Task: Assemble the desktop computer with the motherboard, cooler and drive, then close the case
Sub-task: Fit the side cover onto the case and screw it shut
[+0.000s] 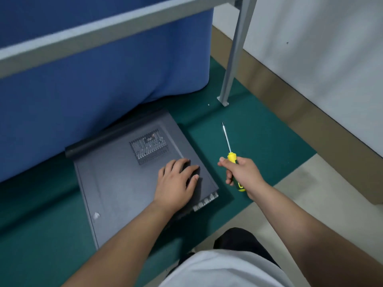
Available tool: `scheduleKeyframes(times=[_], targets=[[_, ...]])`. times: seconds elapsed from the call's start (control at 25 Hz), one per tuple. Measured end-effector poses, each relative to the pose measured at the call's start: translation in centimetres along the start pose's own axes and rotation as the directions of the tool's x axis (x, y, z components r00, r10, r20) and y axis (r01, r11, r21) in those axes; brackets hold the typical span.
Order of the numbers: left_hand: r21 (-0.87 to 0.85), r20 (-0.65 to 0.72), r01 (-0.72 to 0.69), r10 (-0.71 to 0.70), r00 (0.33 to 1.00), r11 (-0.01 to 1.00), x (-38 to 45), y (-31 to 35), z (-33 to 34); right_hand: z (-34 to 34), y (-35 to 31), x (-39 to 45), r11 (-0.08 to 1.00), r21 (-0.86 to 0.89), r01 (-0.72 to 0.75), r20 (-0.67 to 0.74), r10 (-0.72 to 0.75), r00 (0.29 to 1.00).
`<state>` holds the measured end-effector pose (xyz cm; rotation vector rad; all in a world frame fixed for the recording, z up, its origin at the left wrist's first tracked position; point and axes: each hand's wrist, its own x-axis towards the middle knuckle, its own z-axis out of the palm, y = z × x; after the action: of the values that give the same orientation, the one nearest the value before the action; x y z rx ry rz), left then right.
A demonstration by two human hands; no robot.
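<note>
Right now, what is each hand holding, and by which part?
The right hand grips the screwdriver by its yellow handle. The left hand holds nothing; it rests on the computer case.

- Computer case (124,183): dark grey, lying flat on its side on the floor at centre-left, its side panel on and facing up.
- Mesh vent (148,146) in the panel's far part, components dimly visible beneath.

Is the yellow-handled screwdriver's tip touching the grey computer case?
No, the right hand holds the yellow-handled screwdriver beside the grey computer case, tip over green floor.
</note>
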<state>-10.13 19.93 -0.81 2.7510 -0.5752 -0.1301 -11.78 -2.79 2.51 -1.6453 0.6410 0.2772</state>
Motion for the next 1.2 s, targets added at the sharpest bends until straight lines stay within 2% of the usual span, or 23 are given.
scheduleKeyframes(times=[0.16,0.36,0.48,0.64,0.76,1.0,1.2], targets=[[0.006,0.002,0.014,-0.014,1.000,1.000,7.2,-2.8,-1.6,-0.7,-3.0,4.6,0.995,-0.092,-0.034,0.010,0.035,0.999],[0.069,0.025,0.162,-0.164,0.986,0.984,19.0,-6.2,-2.0,-2.0,-6.4,12.6,0.974,-0.212,-0.080,-0.106,0.058,0.993],[0.142,-0.010,0.258,-0.260,0.966,0.956,23.5,-8.6,-1.4,-1.7,-7.6,18.8,0.962,-0.259,-0.089,-0.158,0.049,0.986],[0.144,-0.158,0.249,-0.226,0.961,0.958,23.7,-9.5,-0.1,0.0,-8.3,27.6,0.911,-0.409,-0.057,-0.122,0.008,0.993],[0.136,-0.183,0.239,-0.213,0.960,0.961,23.7,-9.3,-0.3,1.4,-8.4,33.4,0.882,-0.472,-0.011,-0.111,-0.047,0.993],[0.137,-0.208,0.226,-0.195,0.959,0.965,23.7,-8.9,-0.8,3.8,-7.9,40.0,0.863,-0.496,-0.097,-0.292,-0.060,0.955],[0.140,-0.214,0.223,-0.191,0.958,0.965,23.8,-9.0,-0.7,4.6,-7.5,41.4,0.830,-0.547,-0.109,-0.350,-0.108,0.930]])
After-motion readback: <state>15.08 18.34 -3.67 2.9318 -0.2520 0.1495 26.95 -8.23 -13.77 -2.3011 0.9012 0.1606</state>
